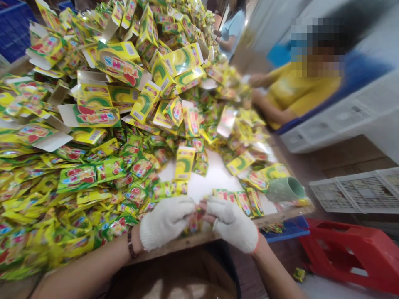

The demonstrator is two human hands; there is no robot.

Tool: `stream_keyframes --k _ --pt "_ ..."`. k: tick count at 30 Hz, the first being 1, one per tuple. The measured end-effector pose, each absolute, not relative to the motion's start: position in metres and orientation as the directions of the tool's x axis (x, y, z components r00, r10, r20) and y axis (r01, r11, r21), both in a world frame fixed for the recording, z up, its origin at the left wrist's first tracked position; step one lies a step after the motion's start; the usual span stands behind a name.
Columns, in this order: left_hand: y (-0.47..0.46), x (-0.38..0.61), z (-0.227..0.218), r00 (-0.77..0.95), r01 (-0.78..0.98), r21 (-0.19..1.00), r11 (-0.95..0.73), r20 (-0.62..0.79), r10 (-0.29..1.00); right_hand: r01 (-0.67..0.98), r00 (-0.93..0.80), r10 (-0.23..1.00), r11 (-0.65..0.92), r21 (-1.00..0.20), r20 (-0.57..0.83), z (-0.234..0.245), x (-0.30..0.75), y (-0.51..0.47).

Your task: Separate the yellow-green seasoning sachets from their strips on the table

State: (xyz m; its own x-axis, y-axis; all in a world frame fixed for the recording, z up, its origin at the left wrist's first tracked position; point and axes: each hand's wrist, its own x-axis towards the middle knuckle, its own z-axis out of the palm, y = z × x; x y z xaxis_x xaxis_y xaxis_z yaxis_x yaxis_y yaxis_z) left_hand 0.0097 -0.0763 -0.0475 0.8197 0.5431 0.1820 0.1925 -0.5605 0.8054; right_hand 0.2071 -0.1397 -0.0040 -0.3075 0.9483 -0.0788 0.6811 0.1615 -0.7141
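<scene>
Both my hands wear white knit gloves with cut-off fingertips. My left hand [165,222] and my right hand [232,224] meet at the table's near edge, fingers closed around a small stack of yellow-green candy sachets [195,220] held between them. A row of sachets [246,201] lies just beyond my right hand. An upright yellow carton [184,162] stands on the white table top [212,178] ahead of my hands.
A huge heap of loose sachets [77,182] and open yellow cartons [121,66] covers the table left and back. A green cup [285,189] lies on its side at right. Across sits a person in yellow [293,91]. White crates [355,191] and a red stool [349,253] stand on the floor.
</scene>
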Motion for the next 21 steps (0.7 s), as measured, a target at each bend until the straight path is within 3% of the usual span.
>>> stream_keyframes --k 4,8,10,13,17,19,21 --pt "-0.079 0.01 -0.052 0.787 0.243 0.845 -0.476 0.114 0.606 0.706 -0.155 0.984 0.051 -0.707 -0.084 -0.017 0.191 -0.146" --pt "-0.075 0.005 -0.052 0.656 0.314 0.879 -0.359 0.072 0.751 0.55 0.122 0.991 -0.107 -0.828 -0.047 -0.015 0.194 -0.146" --pt "-0.068 -0.002 -0.049 0.589 0.35 0.872 -0.341 0.078 0.804 0.532 0.274 0.961 -0.189 -0.825 -0.043 -0.006 0.216 -0.145" --pt "-0.058 -0.017 -0.042 0.532 0.432 0.83 -0.352 0.08 0.843 0.621 0.407 0.912 -0.309 -0.72 -0.039 0.006 0.267 -0.144" --pt "-0.058 -0.041 -0.037 0.494 0.519 0.767 -0.376 0.09 0.865 0.789 0.344 0.937 -0.319 -0.525 -0.051 0.003 0.319 -0.143" --pt "-0.064 -0.05 -0.037 0.493 0.58 0.707 -0.404 0.091 0.865 0.868 0.326 0.944 -0.281 -0.409 0.045 -0.002 0.319 -0.14" --pt "-0.073 -0.057 -0.039 0.51 0.649 0.621 -0.439 0.073 0.857 0.906 0.279 0.944 -0.199 -0.373 0.174 -0.004 0.3 -0.135"
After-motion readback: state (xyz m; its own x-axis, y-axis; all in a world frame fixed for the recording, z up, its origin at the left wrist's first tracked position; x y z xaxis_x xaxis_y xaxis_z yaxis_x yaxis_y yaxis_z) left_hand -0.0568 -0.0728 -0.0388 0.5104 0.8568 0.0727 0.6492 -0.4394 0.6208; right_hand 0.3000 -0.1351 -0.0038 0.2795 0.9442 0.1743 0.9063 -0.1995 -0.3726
